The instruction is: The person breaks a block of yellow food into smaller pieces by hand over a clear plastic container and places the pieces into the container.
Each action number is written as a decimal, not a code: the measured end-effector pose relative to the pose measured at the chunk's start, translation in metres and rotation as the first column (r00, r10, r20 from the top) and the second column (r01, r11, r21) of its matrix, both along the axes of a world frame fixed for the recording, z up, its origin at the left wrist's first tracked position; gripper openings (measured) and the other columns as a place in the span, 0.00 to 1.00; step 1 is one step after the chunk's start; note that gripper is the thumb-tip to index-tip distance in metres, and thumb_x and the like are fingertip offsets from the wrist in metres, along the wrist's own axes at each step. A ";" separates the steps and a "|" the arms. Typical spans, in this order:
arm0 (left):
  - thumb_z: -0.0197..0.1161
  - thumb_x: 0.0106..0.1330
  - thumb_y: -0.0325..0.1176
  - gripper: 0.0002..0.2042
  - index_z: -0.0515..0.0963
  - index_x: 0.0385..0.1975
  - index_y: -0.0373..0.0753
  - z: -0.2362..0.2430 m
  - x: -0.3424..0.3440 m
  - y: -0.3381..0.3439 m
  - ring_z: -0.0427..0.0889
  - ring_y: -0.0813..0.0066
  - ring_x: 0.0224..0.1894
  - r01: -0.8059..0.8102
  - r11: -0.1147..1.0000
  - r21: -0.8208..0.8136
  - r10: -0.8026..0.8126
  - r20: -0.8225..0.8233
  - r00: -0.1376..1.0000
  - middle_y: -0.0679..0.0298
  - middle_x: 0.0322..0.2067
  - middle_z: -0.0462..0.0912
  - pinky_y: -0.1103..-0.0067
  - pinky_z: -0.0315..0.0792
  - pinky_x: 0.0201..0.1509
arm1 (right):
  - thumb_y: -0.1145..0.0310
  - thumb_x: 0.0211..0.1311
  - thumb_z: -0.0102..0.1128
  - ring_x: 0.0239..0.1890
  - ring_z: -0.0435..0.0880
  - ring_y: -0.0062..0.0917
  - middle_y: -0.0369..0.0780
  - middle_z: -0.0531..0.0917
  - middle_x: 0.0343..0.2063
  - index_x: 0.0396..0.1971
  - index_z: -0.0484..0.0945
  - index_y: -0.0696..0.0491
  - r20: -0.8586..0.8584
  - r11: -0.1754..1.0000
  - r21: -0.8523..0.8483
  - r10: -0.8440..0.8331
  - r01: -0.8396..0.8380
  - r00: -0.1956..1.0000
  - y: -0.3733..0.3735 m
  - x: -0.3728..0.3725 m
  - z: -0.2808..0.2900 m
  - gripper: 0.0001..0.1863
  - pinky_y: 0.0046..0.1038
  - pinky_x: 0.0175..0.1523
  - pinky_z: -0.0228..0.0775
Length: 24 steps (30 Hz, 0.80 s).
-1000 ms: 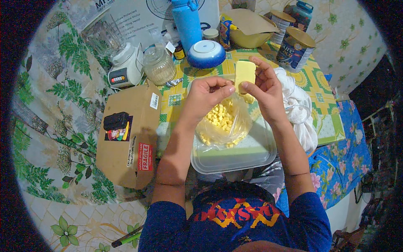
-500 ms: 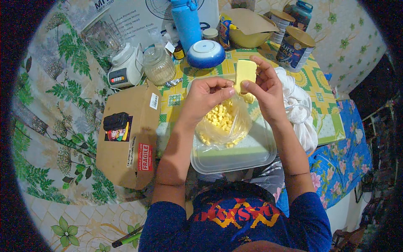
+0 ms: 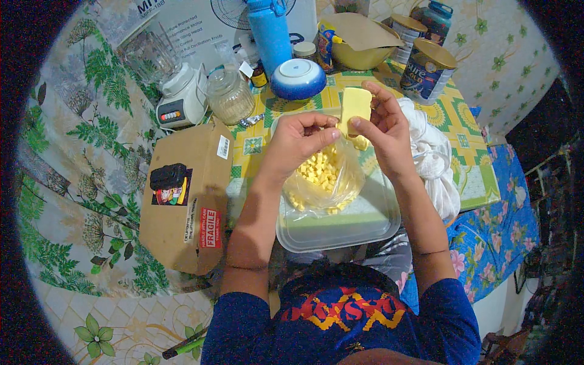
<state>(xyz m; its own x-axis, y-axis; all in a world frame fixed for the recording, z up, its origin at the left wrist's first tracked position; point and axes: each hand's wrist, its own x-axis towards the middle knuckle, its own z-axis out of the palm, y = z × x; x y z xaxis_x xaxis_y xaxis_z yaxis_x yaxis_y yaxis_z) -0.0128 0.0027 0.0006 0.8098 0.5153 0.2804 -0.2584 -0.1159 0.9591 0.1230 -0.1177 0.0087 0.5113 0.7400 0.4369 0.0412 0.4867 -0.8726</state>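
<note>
My right hand (image 3: 384,131) grips an upright pale yellow block (image 3: 356,103), thumb on its face. My left hand (image 3: 304,143) is closed beside the block's lower left, thumb and fingertips pinched; what they hold is too small to make out. Below both hands, a clear plastic bag (image 3: 345,182) full of small yellow cubes (image 3: 319,167) rests in a translucent plastic container (image 3: 371,231). More yellow pieces (image 3: 360,143) show just under the block.
Cardboard box (image 3: 164,225) at left; behind it a blender (image 3: 179,103) and glass jar (image 3: 231,97). At the back: blue bottle (image 3: 271,42), blue-rimmed upturned bowl (image 3: 298,79), yellow bowl (image 3: 359,55), several cans (image 3: 426,79). White cloth (image 3: 435,158) lies right of the container.
Since a second ago the yellow block in my right hand has shifted very slightly to the right. Both hands otherwise stay in nearly the same places.
</note>
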 end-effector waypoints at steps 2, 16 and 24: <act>0.67 0.54 0.29 0.10 0.79 0.36 0.34 0.000 0.001 0.000 0.75 0.86 0.26 0.000 1.000 0.002 0.000 0.002 1.000 0.68 0.28 0.80 0.87 0.70 0.29 | 0.77 0.50 0.63 0.44 0.75 0.21 0.38 0.73 0.44 0.56 0.63 0.57 0.010 1.000 -0.003 0.002 -0.002 1.000 0.000 0.001 -0.001 0.32 0.23 0.45 0.73; 0.67 0.55 0.31 0.08 0.79 0.31 0.36 0.000 0.000 0.000 0.75 0.87 0.26 -0.003 0.999 0.034 0.005 -0.051 0.999 0.70 0.26 0.79 0.88 0.68 0.28 | 0.79 0.50 0.62 0.43 0.76 0.21 0.38 0.76 0.40 0.55 0.63 0.55 0.094 1.000 0.026 -0.008 0.006 0.996 0.001 -0.002 -0.001 0.30 0.23 0.47 0.71; 0.65 0.55 0.29 0.06 0.78 0.29 0.35 -0.003 -0.002 0.005 0.73 0.85 0.23 0.057 0.998 -0.039 -0.058 -0.010 0.998 0.69 0.24 0.78 0.87 0.68 0.28 | 0.78 0.50 0.63 0.42 0.76 0.20 0.37 0.75 0.40 0.54 0.64 0.55 0.027 0.999 0.005 0.040 -0.040 0.999 0.001 -0.004 0.001 0.29 0.22 0.44 0.73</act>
